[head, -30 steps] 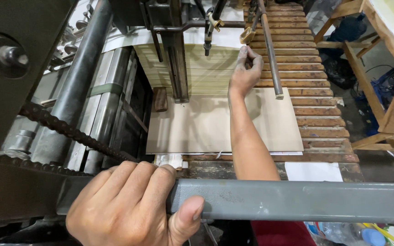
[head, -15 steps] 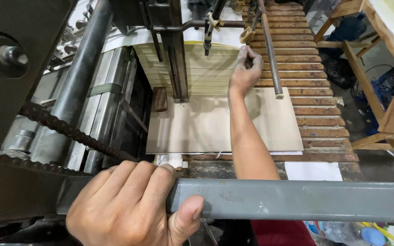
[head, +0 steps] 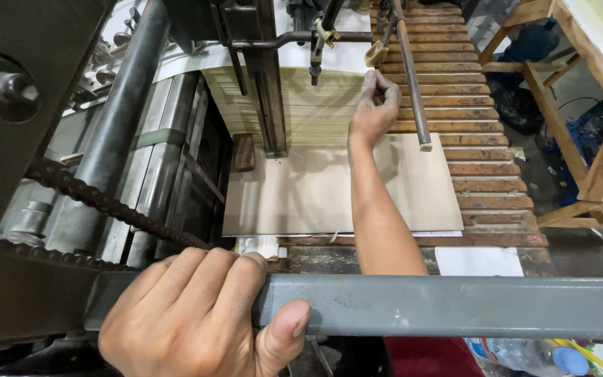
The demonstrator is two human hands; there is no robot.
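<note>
Clamped the left hand [head: 197, 314] on the grey bar [head: 455, 307] close to the camera, fingers over the top and thumb under, a shut grip. Stretched the right hand [head: 373, 112] far forward to the top edge of the paper stack [head: 315, 112], fingertips bunched just beside a small brass fitting [head: 376, 53] and a slanting rod [head: 413, 84]; could not tell whether that grip was closed on a sheet, on the fitting, or on nothing. Found the stack upright at the back of the slatted table [head: 483, 105], behind a flat brown board [head: 315, 188]. Judged the main danger to be the reach itself: put the forearm deep among rods and arms, with a chain [head: 99, 199] and a roller [head: 120, 132] bare at the left, so any start of the machine could probably have pinched fingers or caught the arm. Judged also that a slip of the left hand off the bar could have tipped the body's weight toward the chain, and that a clumsy push could have knocked the stack's top sheets askew. Saw no label or sign clear enough to tell. Noted a plain white sheet [head: 479, 260], rectangular, lying at the table's near right edge just beyond the bar. Noted a clear plastic bottle [head: 525, 356] with a blue cap lying low at the bottom right, below the bar, with coloured oddments beside it, too small to tell.
</note>
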